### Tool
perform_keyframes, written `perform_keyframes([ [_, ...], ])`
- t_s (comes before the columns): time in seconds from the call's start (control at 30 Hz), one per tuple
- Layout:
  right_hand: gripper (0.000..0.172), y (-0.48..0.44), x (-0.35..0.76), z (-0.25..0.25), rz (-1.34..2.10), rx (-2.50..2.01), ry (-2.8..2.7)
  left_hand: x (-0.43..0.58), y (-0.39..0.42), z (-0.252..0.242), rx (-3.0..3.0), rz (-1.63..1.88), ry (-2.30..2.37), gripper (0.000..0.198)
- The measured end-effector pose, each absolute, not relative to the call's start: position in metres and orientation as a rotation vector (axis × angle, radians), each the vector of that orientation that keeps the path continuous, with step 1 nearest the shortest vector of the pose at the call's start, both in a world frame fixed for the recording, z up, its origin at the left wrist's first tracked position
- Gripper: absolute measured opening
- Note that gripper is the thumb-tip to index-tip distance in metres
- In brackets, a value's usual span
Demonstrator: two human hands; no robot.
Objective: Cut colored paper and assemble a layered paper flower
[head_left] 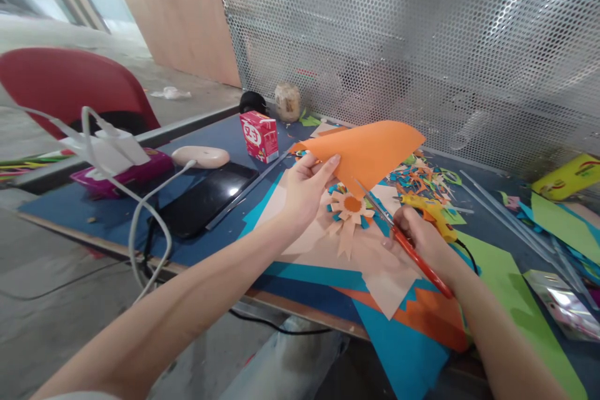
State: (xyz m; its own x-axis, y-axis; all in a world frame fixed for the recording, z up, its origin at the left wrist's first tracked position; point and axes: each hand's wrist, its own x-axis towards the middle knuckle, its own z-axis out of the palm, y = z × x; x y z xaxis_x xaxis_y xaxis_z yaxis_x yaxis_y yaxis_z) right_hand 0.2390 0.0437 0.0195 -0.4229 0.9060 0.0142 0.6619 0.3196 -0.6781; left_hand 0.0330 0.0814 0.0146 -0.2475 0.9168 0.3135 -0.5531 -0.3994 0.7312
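Observation:
My left hand (312,184) pinches the near left edge of an orange sheet of paper (370,150), which curves up above the table. Red-handled scissors (412,253) are in my right hand (417,234), their blades pointing up and left at the sheet's lower edge. Whether the blades have paper between them I cannot tell. Below the sheet lies a paper rosette (352,203) with an orange centre, peach and blue petals and hanging tails. It rests on peach paper (304,240). A yellow glue gun (431,212) lies just beyond my right hand.
Paper scraps (422,178) are heaped behind the glue gun. Blue paper (398,344) and green paper (510,300) overhang the front edge. At left are a black phone (206,200), white cables (135,200) and a pink box (259,136). A perforated metal panel (398,31) stands behind.

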Motion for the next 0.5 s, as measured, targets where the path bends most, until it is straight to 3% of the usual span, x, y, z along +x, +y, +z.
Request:
perform_keyframes([
  [0.5,0.029,0.0434,0.2351,0.0232,0.799,-1.384,-2.187,0.0324,0.0825,0.0132,0.886,1.814,0.62,0.018],
])
